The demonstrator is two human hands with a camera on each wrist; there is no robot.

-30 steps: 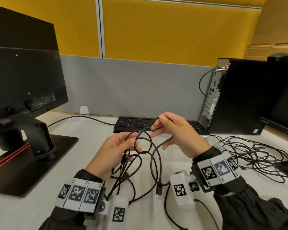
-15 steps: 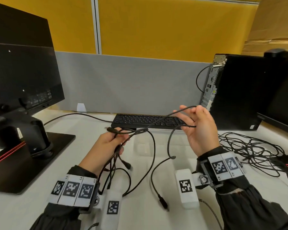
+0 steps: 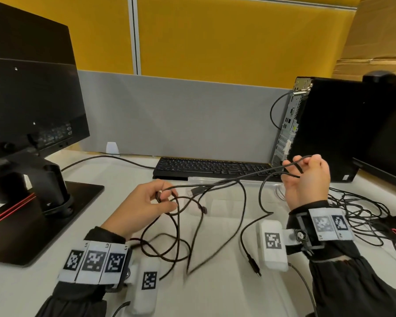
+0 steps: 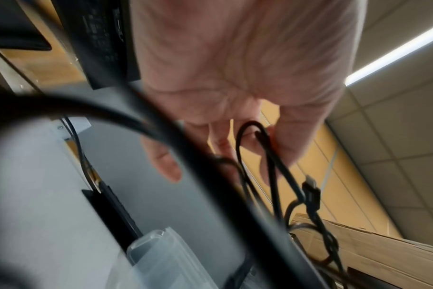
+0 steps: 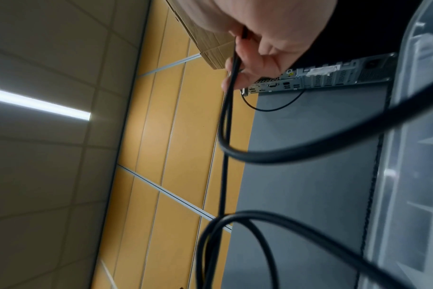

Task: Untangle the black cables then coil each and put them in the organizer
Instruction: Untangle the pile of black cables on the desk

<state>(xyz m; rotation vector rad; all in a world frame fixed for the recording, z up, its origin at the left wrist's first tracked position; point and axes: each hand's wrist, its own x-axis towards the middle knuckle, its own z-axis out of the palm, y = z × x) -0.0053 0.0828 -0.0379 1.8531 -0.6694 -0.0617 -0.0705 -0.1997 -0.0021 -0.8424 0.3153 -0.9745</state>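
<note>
Several tangled black cables hang between my two hands above the white desk. My left hand pinches a bunch of loops at centre; the left wrist view shows a cable loop hooked round its fingers. My right hand, raised at the right, grips one black cable stretched taut toward the left hand. A connector end dangles low near the desk. The clear plastic organizer lies on the desk under the cables, in front of the keyboard.
A black keyboard lies behind the hands. A monitor on its stand is at the left, a black computer tower at the right. Another pile of thin black wires spreads at the right edge.
My right hand has pulled its cable up and to the right, away from the left hand, stretching the strand out. The loops below have loosened and swung.
</note>
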